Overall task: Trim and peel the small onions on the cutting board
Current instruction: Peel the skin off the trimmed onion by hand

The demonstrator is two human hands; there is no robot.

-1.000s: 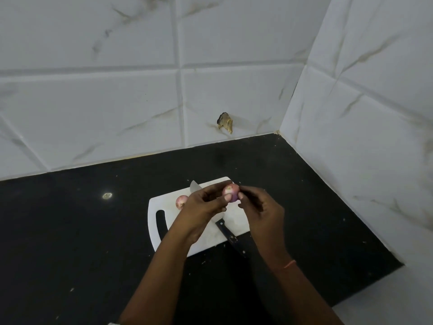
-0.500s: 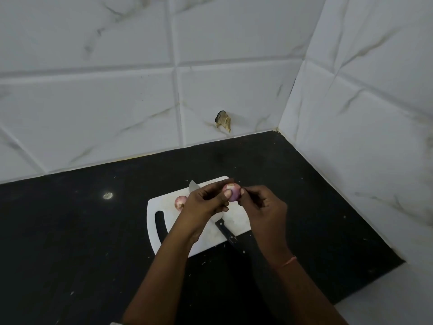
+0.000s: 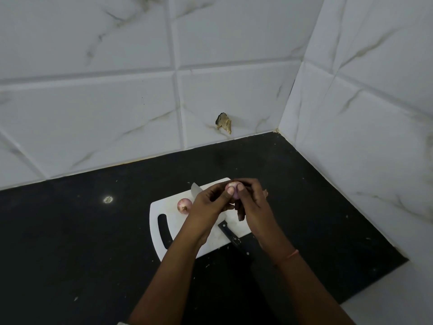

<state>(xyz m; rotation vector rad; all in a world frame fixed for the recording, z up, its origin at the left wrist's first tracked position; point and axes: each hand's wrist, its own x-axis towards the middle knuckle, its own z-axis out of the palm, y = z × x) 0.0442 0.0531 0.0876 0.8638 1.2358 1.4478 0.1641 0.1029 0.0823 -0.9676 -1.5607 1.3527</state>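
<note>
A small pink onion [image 3: 235,190] is held above the white cutting board [image 3: 173,228] between both hands. My left hand [image 3: 208,205] pinches it from the left with thumb on top. My right hand [image 3: 251,202] grips it from the right, fingertips on its skin. A second small onion [image 3: 184,205] lies on the board to the left of my hands. A knife lies across the board, its blade tip [image 3: 195,189] showing behind my left hand and its dark handle [image 3: 232,238] sticking out toward me.
The board rests on a black counter [image 3: 82,242] in a corner of white marble-look tiles [image 3: 117,109]. A chipped hole [image 3: 223,123] marks the back wall. Small scraps dot the counter near the board's front edge.
Both hands have closed in tighter around the held onion, the right fingers now covering more of it. The other onion and the knife have not moved.
</note>
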